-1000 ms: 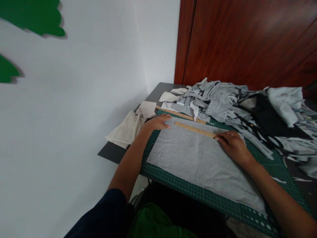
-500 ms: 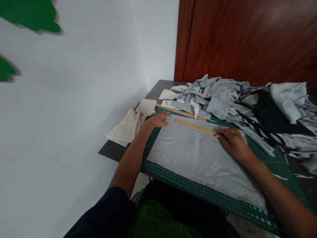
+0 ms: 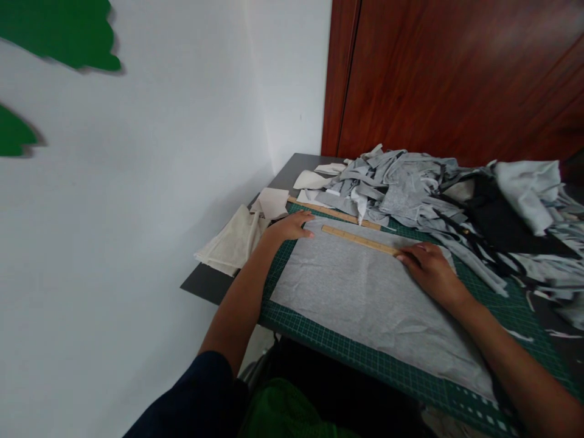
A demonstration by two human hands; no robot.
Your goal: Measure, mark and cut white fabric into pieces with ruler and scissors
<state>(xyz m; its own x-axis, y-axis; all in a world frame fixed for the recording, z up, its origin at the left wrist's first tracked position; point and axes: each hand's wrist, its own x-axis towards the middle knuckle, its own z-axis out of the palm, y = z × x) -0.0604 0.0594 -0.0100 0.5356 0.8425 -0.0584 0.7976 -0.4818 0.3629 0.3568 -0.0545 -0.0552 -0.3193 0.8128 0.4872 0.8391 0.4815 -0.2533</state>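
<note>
A grey fabric sheet (image 3: pixel 365 295) lies flat on a green cutting mat (image 3: pixel 347 347). A wooden ruler (image 3: pixel 358 239) rests along the sheet's far edge. My left hand (image 3: pixel 289 227) lies flat, fingers stretched out, on the sheet's far left corner, just left of the ruler's end. My right hand (image 3: pixel 431 269) presses down on the fabric at the ruler's right end, fingers touching the ruler. A second wooden ruler (image 3: pixel 335 213) lies further back on the mat.
A heap of grey fabric strips (image 3: pixel 401 185) and black cloth (image 3: pixel 497 222) fills the table's back right. Cream fabric pieces (image 3: pixel 235 240) lie at the left edge by the white wall. A wooden door stands behind. Green cloth (image 3: pixel 292 413) is on my lap.
Only the camera shifted slightly. Both hands stay at the ruler's ends on the grey sheet.
</note>
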